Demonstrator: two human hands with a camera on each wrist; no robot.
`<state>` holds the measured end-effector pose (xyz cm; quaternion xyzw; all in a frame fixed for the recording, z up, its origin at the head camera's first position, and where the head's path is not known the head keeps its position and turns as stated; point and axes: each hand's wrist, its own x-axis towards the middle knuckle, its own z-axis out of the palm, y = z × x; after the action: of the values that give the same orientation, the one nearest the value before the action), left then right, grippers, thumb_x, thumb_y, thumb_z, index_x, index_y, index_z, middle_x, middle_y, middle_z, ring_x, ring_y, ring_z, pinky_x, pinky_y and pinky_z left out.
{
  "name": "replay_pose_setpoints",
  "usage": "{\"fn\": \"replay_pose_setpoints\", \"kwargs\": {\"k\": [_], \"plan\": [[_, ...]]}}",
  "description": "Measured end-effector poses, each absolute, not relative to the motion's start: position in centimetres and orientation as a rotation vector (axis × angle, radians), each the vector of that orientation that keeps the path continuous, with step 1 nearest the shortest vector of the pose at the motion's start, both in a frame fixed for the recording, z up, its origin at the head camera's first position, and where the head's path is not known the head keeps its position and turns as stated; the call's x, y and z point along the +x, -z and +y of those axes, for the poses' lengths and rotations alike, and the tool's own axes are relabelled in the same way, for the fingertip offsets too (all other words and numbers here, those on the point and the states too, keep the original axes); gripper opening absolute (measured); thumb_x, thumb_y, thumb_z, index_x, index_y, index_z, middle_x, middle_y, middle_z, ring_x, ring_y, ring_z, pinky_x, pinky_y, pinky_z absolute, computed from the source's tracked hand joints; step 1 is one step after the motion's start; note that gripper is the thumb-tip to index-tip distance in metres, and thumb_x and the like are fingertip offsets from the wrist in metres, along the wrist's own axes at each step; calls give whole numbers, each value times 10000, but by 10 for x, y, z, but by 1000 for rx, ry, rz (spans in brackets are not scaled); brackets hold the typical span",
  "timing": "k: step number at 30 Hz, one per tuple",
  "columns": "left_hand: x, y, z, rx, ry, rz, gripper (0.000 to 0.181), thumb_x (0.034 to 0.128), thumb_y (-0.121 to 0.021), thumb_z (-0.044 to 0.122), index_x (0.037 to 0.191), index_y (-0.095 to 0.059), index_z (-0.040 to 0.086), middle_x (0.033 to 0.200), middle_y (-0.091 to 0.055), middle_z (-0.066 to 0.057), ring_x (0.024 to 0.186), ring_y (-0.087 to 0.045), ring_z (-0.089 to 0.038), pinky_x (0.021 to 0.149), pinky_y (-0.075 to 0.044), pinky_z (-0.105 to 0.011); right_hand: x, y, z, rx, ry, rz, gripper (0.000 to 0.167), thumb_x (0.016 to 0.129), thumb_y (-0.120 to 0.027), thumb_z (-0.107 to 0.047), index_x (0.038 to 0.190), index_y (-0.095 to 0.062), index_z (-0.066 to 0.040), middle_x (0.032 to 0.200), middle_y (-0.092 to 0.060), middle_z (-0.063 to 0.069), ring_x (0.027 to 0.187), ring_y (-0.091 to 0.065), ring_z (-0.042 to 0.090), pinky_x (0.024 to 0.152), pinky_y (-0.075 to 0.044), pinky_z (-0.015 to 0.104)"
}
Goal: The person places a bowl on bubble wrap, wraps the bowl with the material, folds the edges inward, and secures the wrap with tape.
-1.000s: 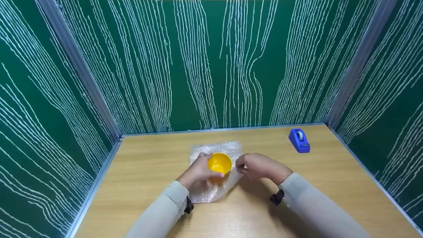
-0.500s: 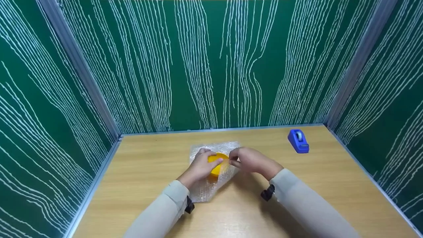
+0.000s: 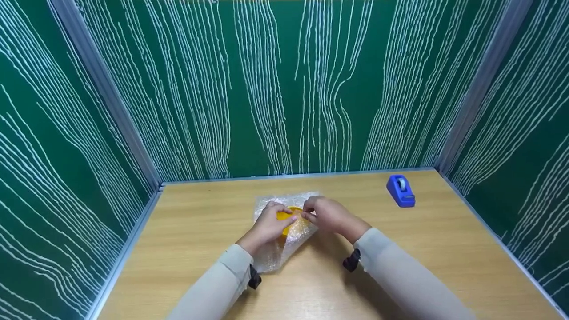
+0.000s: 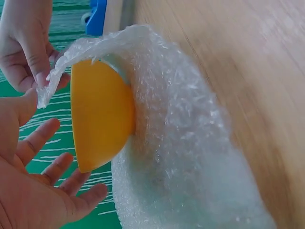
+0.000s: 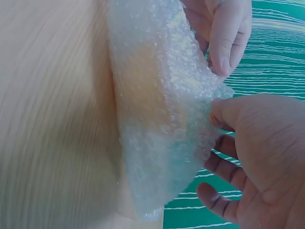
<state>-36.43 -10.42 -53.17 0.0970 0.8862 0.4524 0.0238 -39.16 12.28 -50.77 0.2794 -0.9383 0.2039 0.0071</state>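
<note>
A yellow bowl stands on a sheet of bubble wrap; in the left wrist view the wrap curves up over one side of its rim. My right hand pinches the lifted edge of the wrap between thumb and fingers. At the bowl's left is my left hand, its fingers spread by the rim and its thumb close to the raised wrap edge. Whether that thumb touches the wrap is unclear. Seen from the right wrist, the bowl shows only as a yellow blur through the bubble wrap.
A blue tape dispenser sits at the back right of the wooden table. Green panels with white wavy lines enclose the table at the back and both sides.
My right hand has moved left, drawing the wrap's right edge up and over the bowl, which is now partly covered. The left hand stays beside the bowl; its thumb has shifted up toward the rim.
</note>
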Motion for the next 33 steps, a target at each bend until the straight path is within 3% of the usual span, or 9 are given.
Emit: {"fn": "replay_pose_setpoints", "kwargs": {"k": [3, 11, 16, 20, 27, 33], "plan": [[-366, 533, -105, 288, -1386, 2749, 266, 1091, -783, 321, 1209, -799, 84, 1346, -613, -129, 1295, -612, -314, 1267, -500, -529, -394, 511, 117, 824, -645, -2925, 144, 1098, -775, -291, 1098, -829, -157, 1082, -791, 23, 1029, -714, 228, 1081, -645, 468], [-368, 536, -102, 280, -1419, 2769, 174, 1106, -754, 240, 1113, -778, 67, 1311, -646, -156, 1288, -637, -359, 1220, -522, -529, -395, 521, 108, 772, -655, -2834, 140, 1102, -754, -244, 1026, -778, -129, 1013, -730, 33, 951, -675, 222, 921, -637, 454], [-372, 537, -100, 226, -1442, 2799, 156, 1094, -770, 215, 1023, -759, 76, 1243, -640, -133, 1194, -635, -318, 1126, -559, -488, -398, 524, 106, 733, -685, -2854, 123, 1095, -759, -237, 1021, -778, -140, 996, -728, 24, 918, -660, 207, 902, -636, 448], [-377, 537, -100, 143, -1443, 2784, 168, 1091, -784, 240, 1025, -744, 91, 1210, -616, -91, 1130, -609, -247, 1044, -593, -414, -401, 526, 104, 723, -695, -2857, 124, 1093, -755, -232, 1015, -785, -140, 983, -743, 25, 913, -671, 211, 902, -634, 450], [-380, 540, -100, 36, -1460, 2749, 124, 1084, -783, 182, 1070, -709, 84, 1170, -602, -80, 1091, -614, -229, 932, -630, -324, -403, 529, 103, 680, -748, -2915, 114, 1091, -764, -283, 1059, -800, -179, 1006, -740, -13, 936, -672, 186, 932, -639, 423], [-379, 538, -98, 8, -1464, 2732, 140, 1081, -790, 195, 1042, -700, 94, 1172, -583, -84, 1072, -606, -232, 849, -621, -285, -406, 527, 107, 606, -803, -2942, 140, 1110, -745, -289, 1144, -817, -174, 1136, -763, 13, 1085, -722, 237, 1055, -639, 456]]}}
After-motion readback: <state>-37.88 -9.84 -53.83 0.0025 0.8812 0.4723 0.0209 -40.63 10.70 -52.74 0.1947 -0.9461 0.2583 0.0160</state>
